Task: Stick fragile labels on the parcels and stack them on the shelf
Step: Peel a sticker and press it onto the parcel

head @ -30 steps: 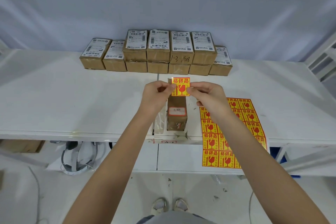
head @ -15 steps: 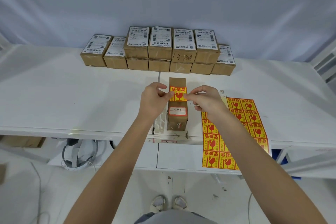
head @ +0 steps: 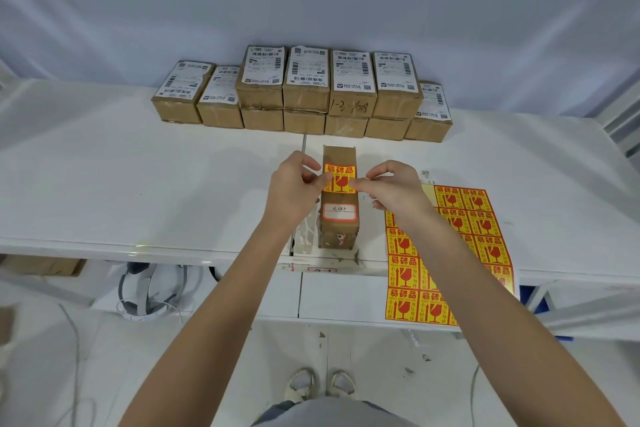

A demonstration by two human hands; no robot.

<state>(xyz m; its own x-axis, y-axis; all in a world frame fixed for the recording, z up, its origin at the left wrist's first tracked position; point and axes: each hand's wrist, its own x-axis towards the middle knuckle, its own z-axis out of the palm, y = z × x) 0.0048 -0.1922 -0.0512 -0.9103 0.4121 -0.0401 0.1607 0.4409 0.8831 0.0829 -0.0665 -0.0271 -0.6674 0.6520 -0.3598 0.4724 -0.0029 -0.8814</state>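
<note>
A long brown parcel (head: pixel 339 208) lies on the white table (head: pixel 138 191) in front of me, with a small white red-edged tag on its top. A yellow and red fragile label (head: pixel 340 176) sits over the parcel's far half. My left hand (head: pixel 294 187) pinches the label's left edge and my right hand (head: pixel 391 185) pinches its right edge. A sheet of several more fragile labels (head: pixel 450 253) lies to the right, hanging over the table's front edge.
A row of brown parcels (head: pixel 304 94) with white shipping labels is stacked two high against the back wall. White shelf rails (head: pixel 620 121) show at the far right. A headset and cables (head: pixel 145 291) lie on the floor below the table.
Both hands have lowered the fragile label from the air down onto the top of the long parcel. The camera has tilted slightly.
</note>
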